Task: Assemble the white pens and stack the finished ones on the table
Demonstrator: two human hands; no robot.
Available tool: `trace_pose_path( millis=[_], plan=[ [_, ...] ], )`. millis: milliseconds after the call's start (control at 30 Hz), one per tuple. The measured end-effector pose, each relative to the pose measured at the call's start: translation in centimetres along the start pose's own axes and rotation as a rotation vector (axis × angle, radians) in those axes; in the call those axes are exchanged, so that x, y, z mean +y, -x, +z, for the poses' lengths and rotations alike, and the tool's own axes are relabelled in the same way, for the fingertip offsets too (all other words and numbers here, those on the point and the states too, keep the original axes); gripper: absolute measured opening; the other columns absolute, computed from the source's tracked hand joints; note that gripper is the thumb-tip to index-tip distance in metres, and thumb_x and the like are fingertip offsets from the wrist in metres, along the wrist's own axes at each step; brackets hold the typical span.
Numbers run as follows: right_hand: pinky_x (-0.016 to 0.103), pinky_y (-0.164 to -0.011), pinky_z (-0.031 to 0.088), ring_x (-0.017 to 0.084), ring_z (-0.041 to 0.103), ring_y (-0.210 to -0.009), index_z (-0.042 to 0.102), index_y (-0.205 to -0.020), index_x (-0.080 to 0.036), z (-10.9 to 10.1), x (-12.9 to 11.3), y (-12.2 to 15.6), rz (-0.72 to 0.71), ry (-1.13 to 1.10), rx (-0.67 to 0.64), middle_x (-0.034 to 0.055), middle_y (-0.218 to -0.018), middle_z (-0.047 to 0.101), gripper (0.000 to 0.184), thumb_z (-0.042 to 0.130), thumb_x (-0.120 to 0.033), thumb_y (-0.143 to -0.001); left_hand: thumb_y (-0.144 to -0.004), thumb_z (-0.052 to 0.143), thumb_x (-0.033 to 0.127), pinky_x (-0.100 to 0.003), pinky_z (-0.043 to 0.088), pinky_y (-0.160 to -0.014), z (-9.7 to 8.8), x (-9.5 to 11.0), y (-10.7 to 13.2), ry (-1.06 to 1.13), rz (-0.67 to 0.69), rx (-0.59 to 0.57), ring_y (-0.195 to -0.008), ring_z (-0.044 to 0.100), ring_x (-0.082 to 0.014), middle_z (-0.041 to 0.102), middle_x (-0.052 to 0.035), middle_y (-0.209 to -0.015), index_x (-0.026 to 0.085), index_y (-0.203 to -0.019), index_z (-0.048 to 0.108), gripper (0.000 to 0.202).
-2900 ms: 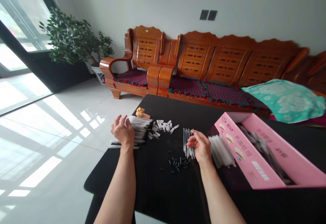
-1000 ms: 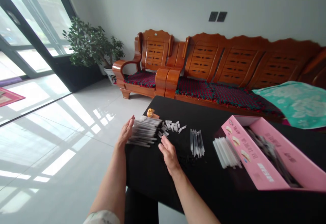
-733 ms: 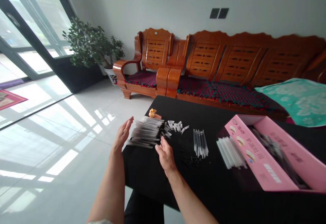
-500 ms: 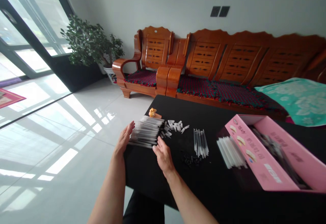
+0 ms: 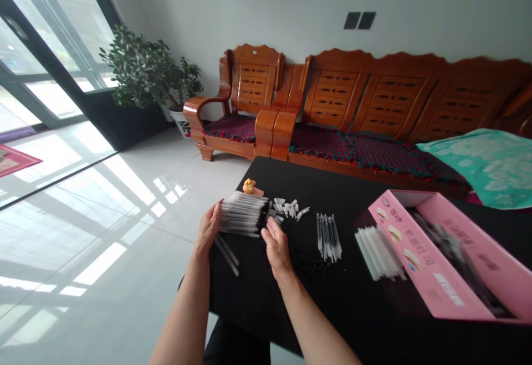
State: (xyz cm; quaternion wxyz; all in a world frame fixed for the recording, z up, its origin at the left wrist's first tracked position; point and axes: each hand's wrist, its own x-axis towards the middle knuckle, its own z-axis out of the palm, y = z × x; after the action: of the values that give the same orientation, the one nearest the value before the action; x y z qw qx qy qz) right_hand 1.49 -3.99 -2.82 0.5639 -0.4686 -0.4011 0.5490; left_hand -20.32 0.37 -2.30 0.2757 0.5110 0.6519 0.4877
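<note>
The left hand (image 5: 209, 225) lies open, fingers straight, its palm pressed against one end of a heap of clear plastic pen tubes with dark tips (image 5: 243, 215). The right hand (image 5: 277, 246), also open and gripping nothing, touches the heap's other end with its fingertips, so the heap sits between both hands on the black bench (image 5: 374, 312). Well to the right of the right hand stands a long open pink cardboard box (image 5: 432, 276), then, nearer, a bundle of white tubes (image 5: 379, 246) and a small row of clear tubes (image 5: 328, 236). Just below the left hand lie two loose tubes (image 5: 228, 248). Beyond the right fingertips are small white caps (image 5: 287, 207), and just right of that hand, tiny black caps (image 5: 312, 266).
</note>
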Motion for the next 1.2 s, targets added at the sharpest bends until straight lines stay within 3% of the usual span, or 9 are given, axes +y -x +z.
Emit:
trace_pose_path(
  millis=[100, 300, 433, 533, 633, 700, 833, 1033, 1200],
  plan=[
    [0.054, -0.113, 0.033, 0.035, 0.045, -0.134, 0.056, -0.135, -0.016, 0.5, -0.1, -0.9, -0.002, -0.008, 0.034, 0.0139, -0.140, 0.053, 0.066, 0.069, -0.040, -0.075, -0.095, 0.039, 0.051, -0.039, 0.036, -0.111, 0.2, -0.1, 0.0, -0.008, -0.012, 0.057, -0.128, 0.052, -0.0235, 0.060, -0.0103, -0.133, 0.018, -0.139, 0.050, 0.056],
    [0.052, -0.112, 0.035, 0.034, 0.046, -0.133, 0.054, -0.136, -0.013, 1.2, -0.3, -1.9, -0.006, 0.029, -0.005, 0.0152, -0.141, 0.053, 0.064, 0.066, -0.039, -0.078, -0.095, 0.038, 0.052, -0.040, 0.034, -0.112, 0.4, 0.0, -0.1, -0.032, 0.009, -0.021, -0.130, 0.049, -0.0247, 0.060, -0.0081, -0.133, 0.020, -0.129, 0.061, 0.052],
    [0.051, -0.112, 0.037, 0.033, 0.047, -0.133, 0.050, -0.140, -0.014, 1.0, -1.2, 0.6, -0.210, 0.266, -0.010, 0.0145, -0.145, 0.049, 0.059, 0.059, -0.035, -0.085, -0.093, 0.042, 0.055, -0.041, 0.037, -0.110, 0.5, -0.1, 0.1, 0.151, -0.069, 0.053, -0.126, 0.053, -0.0250, 0.060, -0.0121, -0.132, 0.017, -0.130, 0.059, 0.055],
    [0.047, -0.116, 0.032, 0.028, 0.036, -0.140, 0.041, -0.146, -0.013, 1.2, -1.6, 4.0, -0.500, 0.619, -0.227, 0.0142, -0.152, 0.038, 0.059, 0.054, -0.022, -0.089, -0.092, 0.043, 0.058, -0.042, 0.043, -0.105, 0.8, -0.4, 0.1, 0.414, -0.147, 0.119, -0.118, 0.060, -0.0251, 0.062, -0.0159, -0.129, 0.015, -0.128, 0.060, 0.059],
    [0.047, -0.117, 0.031, 0.028, 0.034, -0.141, 0.040, -0.146, -0.013, 1.9, -1.2, 6.4, -0.652, 0.935, -0.480, 0.0133, -0.153, 0.038, 0.062, 0.058, -0.018, -0.086, -0.092, 0.043, 0.056, -0.043, 0.044, -0.104, 1.2, -0.7, 0.0, 0.587, -0.204, 0.205, -0.113, 0.063, -0.0248, 0.064, -0.0179, -0.125, 0.012, -0.120, 0.064, 0.056],
    [0.048, -0.118, 0.027, 0.027, 0.033, -0.142, 0.045, -0.143, -0.014, 2.2, -0.6, 6.7, -0.740, 1.083, -0.571, 0.0119, -0.151, 0.042, 0.053, 0.053, -0.017, -0.090, -0.094, 0.041, 0.053, -0.043, 0.045, -0.103, 1.4, -0.9, 0.0, 0.673, -0.208, 0.290, -0.110, 0.065, -0.0241, 0.065, -0.0190, -0.122, 0.011, -0.117, 0.066, 0.054],
    [0.045, -0.117, 0.029, 0.026, 0.042, -0.137, 0.053, -0.135, -0.010, 2.3, 0.6, 4.4, -0.885, 1.266, -0.611, 0.0139, -0.141, 0.054, 0.042, 0.042, -0.012, -0.094, -0.094, 0.042, 0.048, -0.041, 0.046, -0.101, 1.3, -1.2, 0.4, 0.773, -0.181, 0.387, -0.109, 0.066, -0.0227, 0.064, -0.0206, -0.123, 0.009, -0.116, 0.065, 0.051],
    [0.047, -0.116, 0.032, 0.026, 0.042, -0.136, 0.060, -0.128, -0.009, 2.5, 1.3, 0.9, -1.083, 1.338, -0.584, 0.0138, -0.136, 0.058, 0.037, 0.043, -0.010, -0.095, -0.093, 0.044, 0.050, -0.040, 0.046, -0.101, 0.8, -0.6, 2.2, 0.595, -0.138, 0.273, -0.111, 0.064, -0.0237, 0.064, -0.0179, -0.124, 0.010, -0.119, 0.064, 0.052],
    [0.047, -0.115, 0.032, 0.027, 0.041, -0.136, 0.066, -0.119, -0.009, 2.5, 1.1, 0.5, -1.052, 1.292, -0.491, 0.0130, -0.134, 0.060, 0.033, 0.043, -0.009, -0.095, -0.093, 0.043, 0.051, -0.037, 0.042, -0.105, 1.3, 0.2, 3.0, 0.267, -0.050, 0.195, -0.119, 0.058, -0.0231, 0.065, -0.0112, -0.124, 0.018, -0.122, 0.065, 0.050]
  ],
)
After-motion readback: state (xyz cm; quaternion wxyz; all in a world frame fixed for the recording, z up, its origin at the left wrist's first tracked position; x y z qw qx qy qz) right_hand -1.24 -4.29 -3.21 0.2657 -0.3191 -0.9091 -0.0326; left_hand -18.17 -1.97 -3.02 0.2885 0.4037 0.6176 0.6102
